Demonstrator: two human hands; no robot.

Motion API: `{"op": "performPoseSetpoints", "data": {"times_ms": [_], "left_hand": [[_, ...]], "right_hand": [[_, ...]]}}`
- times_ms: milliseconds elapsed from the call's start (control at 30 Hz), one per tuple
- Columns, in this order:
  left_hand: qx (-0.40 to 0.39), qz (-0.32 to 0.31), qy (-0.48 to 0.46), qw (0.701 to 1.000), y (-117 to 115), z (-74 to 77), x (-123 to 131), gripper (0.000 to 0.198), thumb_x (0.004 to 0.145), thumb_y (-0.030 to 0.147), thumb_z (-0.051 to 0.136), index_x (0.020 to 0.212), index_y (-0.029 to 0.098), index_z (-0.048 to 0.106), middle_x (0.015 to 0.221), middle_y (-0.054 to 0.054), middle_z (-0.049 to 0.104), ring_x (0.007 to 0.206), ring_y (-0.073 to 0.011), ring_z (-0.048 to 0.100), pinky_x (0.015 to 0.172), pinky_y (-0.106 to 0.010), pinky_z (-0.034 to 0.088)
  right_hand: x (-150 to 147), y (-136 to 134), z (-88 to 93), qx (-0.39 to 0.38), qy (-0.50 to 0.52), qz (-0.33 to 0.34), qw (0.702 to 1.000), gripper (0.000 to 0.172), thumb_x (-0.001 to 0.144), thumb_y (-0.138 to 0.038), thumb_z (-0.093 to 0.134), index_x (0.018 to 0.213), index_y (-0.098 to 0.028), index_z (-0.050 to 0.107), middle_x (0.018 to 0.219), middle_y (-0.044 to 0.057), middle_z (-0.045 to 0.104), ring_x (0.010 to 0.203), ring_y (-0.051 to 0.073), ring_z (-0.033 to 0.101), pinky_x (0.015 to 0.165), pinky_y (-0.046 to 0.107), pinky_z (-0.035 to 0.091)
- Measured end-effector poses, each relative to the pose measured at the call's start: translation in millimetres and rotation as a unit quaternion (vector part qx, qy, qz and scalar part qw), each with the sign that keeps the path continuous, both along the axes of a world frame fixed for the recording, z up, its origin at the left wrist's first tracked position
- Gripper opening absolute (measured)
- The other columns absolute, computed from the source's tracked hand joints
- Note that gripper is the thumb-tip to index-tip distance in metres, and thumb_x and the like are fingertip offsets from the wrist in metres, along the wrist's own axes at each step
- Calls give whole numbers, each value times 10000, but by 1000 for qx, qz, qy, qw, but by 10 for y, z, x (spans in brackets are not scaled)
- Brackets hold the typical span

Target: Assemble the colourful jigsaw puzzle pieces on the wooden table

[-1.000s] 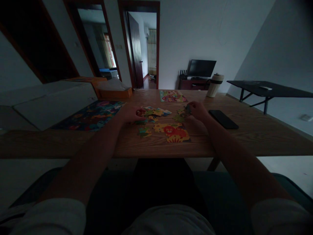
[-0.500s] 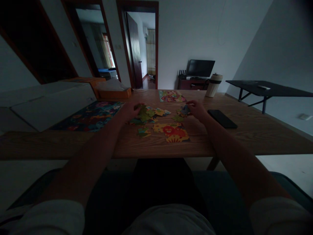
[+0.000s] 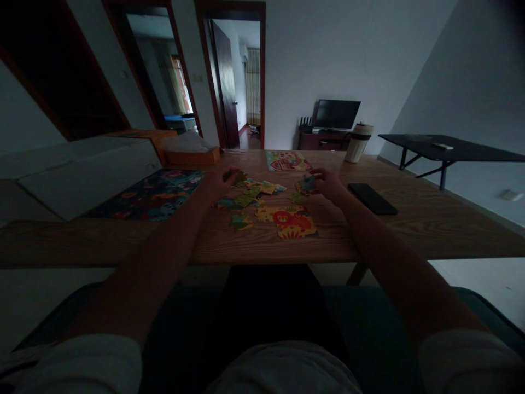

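My left hand (image 3: pixel 221 180) is closed on a green puzzle piece (image 3: pixel 240 178) at the left of the loose pile. Thumb and fingers of my right hand (image 3: pixel 327 181) grip a grey-blue puzzle piece (image 3: pixel 307 183) over a smaller group of pieces. Between the hands lies a heap of green and yellow puzzle pieces (image 3: pixel 250 195). Closer to me is a joined section of puzzle (image 3: pixel 293 221) with a red lion on yellow. A separate green and blue piece (image 3: pixel 240 221) rests to its left.
Beyond the hands lies a colourful picture card (image 3: pixel 288 161). A dark patterned sheet (image 3: pixel 151 194) and a white box (image 3: pixel 90 172) are on the left, with an orange box (image 3: pixel 192 156) behind. To the right are a black phone (image 3: pixel 372 198) and a cream tumbler (image 3: pixel 360 143).
The green piece at my left hand has shifted up and away from the pile, turning as it goes. In my right hand the grey-blue piece has moved slightly left.
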State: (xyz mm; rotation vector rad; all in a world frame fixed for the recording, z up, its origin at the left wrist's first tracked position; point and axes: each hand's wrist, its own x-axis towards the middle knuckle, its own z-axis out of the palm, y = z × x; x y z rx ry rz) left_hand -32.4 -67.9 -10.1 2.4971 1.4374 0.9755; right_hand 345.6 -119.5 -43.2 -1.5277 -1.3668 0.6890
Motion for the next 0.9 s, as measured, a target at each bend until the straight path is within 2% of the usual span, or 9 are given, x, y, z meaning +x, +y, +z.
{"op": "performPoseSetpoints", "data": {"times_ms": [167, 300, 367, 467, 533, 633, 700, 800, 900], "left_hand": [[-12, -45, 10, 999, 29, -84, 47, 354, 981, 324, 595, 1257, 202, 779, 1135, -91, 796, 1004, -254, 735, 950, -371, 559], [-41, -98, 69, 992, -30, -121, 127, 303, 925, 351, 662, 1154, 216, 808, 1185, -86, 788, 1097, -273, 724, 1000, -371, 531], [-66, -123, 110, 984, -63, -126, 159, 306, 884, 384, 714, 1141, 246, 807, 1221, -73, 778, 1133, -279, 711, 1014, -367, 517], [-95, -148, 154, 972, -72, -132, 178, 363, 819, 420, 791, 1154, 281, 797, 1305, -59, 751, 1209, -288, 678, 1045, -359, 494], [-104, -149, 165, 969, -48, -141, 174, 360, 818, 423, 798, 1150, 287, 794, 1317, -59, 748, 1225, -288, 671, 1062, -358, 480], [-108, -155, 165, 968, 10, -168, 145, 327, 845, 415, 776, 1143, 282, 793, 1319, -61, 749, 1206, -276, 682, 1058, -346, 481], [-104, -156, 162, 969, 50, -191, 116, 322, 861, 409, 761, 1153, 276, 790, 1341, -63, 740, 1200, -272, 684, 1056, -345, 484], [-98, -153, 168, 969, 101, -219, 69, 339, 897, 383, 725, 1199, 238, 776, 1379, -92, 719, 1231, -272, 668, 1083, -359, 473], [-98, -141, 179, 969, 136, -227, 37, 342, 916, 329, 684, 1227, 211, 765, 1397, -110, 707, 1248, -262, 661, 1090, -357, 472]], "right_hand": [[-19, -6, 4, 11, -49, -5, 999, 321, 920, -161, 696, 1236, -189, 646, 1155, 146, 760, 941, 251, 761, 808, 384, 654], [-23, -1, -5, 21, -62, 0, 998, 312, 919, -164, 692, 1230, -177, 664, 1098, 142, 776, 891, 241, 755, 804, 391, 639], [-13, -16, -5, 33, -120, -8, 992, 295, 921, -146, 663, 1212, -181, 695, 1126, 150, 774, 967, 262, 749, 877, 423, 623], [6, -50, 2, 75, -263, -38, 961, 275, 912, -177, 687, 1179, -198, 750, 1266, 153, 738, 1158, 294, 699, 1030, 449, 555], [-1, -74, 11, 72, -327, -9, 942, 240, 927, -243, 708, 1151, -202, 782, 1272, 136, 740, 1156, 283, 695, 1034, 411, 537], [-53, -109, 29, 2, -369, 87, 925, 216, 936, -339, 738, 1089, -213, 824, 1080, 101, 798, 962, 251, 734, 916, 348, 555], [-91, -131, 40, -24, -391, 126, 912, 226, 908, -375, 782, 1073, -233, 840, 1040, 95, 810, 915, 257, 739, 882, 347, 558], [-112, -155, 54, -30, -408, 139, 902, 265, 893, -394, 805, 1110, -248, 846, 1095, 105, 813, 959, 282, 746, 905, 372, 563], [-100, -163, 66, -42, -402, 136, 905, 302, 870, -411, 830, 1131, -261, 848, 1072, 96, 819, 967, 292, 750, 918, 389, 570]]}}
